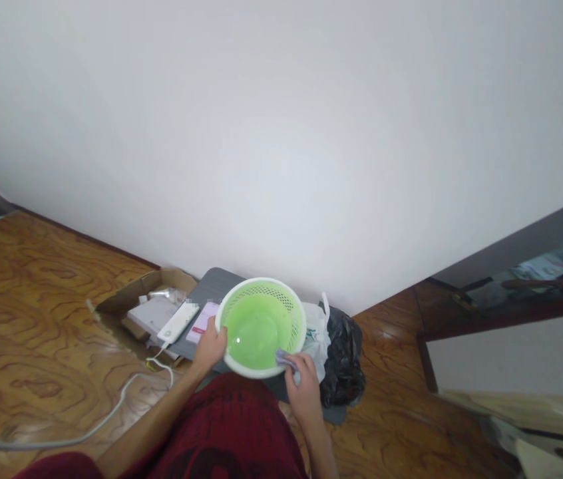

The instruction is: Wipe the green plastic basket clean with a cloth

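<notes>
A round basket (256,332), green inside with a white rim and a band of holes, is held in front of my body over a dark grey surface. My left hand (211,344) grips its rim at the left, thumb over the edge. At the lower right of the rim, my right hand (304,379) pinches a small greyish-purple cloth (285,359), which lies against the inner wall. Inside the basket I see only its bare green bottom and a bright reflection.
Left of the basket are a white power strip (178,324) with its cord (112,416), a pink-screened phone (202,322) and an open cardboard box (126,293) of packages. A white plastic bag (317,336) and a black bag (344,359) sit right. A white wall (281,146) rises behind.
</notes>
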### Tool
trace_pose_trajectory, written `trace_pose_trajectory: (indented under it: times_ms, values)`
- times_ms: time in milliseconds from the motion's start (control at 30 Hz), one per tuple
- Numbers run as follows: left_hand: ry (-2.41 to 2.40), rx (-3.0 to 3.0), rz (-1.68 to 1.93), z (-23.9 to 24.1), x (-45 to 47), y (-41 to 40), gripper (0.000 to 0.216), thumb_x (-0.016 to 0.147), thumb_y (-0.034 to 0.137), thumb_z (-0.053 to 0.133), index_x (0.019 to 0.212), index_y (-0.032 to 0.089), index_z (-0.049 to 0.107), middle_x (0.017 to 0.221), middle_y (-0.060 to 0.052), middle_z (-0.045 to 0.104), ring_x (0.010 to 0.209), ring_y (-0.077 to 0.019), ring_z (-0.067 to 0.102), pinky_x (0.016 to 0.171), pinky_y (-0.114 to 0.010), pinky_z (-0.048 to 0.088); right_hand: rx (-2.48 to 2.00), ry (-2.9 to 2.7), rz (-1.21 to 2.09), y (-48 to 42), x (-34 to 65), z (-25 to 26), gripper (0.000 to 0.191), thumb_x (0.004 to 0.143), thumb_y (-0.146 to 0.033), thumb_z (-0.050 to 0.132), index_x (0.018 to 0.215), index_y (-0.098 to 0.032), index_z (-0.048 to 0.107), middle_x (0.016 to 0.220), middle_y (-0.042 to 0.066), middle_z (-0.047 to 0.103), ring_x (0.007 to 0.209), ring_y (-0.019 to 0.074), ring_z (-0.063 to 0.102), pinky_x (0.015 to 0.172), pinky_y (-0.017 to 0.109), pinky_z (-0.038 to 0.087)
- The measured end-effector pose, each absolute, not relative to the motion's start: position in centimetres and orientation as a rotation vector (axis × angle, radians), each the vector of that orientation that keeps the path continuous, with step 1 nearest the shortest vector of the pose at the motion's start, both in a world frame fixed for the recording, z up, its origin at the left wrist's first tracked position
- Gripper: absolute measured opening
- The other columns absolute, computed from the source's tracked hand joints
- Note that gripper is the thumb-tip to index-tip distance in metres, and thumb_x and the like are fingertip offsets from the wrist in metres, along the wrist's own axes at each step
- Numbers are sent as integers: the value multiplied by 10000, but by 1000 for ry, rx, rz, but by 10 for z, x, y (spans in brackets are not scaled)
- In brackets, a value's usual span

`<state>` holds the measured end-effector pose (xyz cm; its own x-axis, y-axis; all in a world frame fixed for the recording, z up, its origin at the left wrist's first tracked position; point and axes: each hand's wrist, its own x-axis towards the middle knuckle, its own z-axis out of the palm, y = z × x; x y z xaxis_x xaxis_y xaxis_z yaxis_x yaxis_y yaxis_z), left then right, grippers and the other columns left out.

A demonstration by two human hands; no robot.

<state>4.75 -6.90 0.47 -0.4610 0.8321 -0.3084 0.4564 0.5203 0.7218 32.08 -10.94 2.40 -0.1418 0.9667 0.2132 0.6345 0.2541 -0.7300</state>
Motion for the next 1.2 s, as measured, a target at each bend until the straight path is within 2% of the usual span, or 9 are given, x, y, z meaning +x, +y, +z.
trace_pose_trajectory:
  times_ms: [300, 700, 900, 1200]
  values:
    - [2119, 1035, 695, 2, 46, -67, 380, 919, 292, 392, 1259, 166, 504, 1111, -150, 713, 1013, -279, 696, 858, -357, 530, -1546, -1663, 587, -46, 340, 28, 293, 910, -248, 469, 1058, -166, 710, 1058, 100, 654, 1028, 218, 607, 951, 378, 485]
    - [2084, 1032, 735, -2, 47, -68, 349, 916, 293, 386, 1223, 173, 502, 1113, -142, 710, 1015, -266, 692, 867, -353, 528, -1467, -1815, 701, -111, 321, 28, 237, 904, -188, 509, 1029, -209, 709, 1043, 76, 633, 1018, 196, 610, 930, 318, 501]
    - [2085, 1027, 751, -1, 46, -67, 351, 912, 283, 397, 1225, 171, 511, 1109, -137, 709, 999, -260, 695, 855, -341, 529, -1460, -1810, 738, -78, 337, 28, 230, 927, -258, 517, 1041, -184, 703, 1012, 83, 649, 957, 202, 626, 863, 320, 519]
    - [2053, 1023, 802, -3, 45, -67, 332, 902, 263, 399, 1201, 168, 508, 1111, -129, 702, 1001, -245, 689, 859, -327, 526, -1498, -1777, 673, -39, 347, 34, 287, 906, -233, 484, 1059, -186, 722, 1058, 98, 658, 1035, 229, 619, 942, 379, 504]
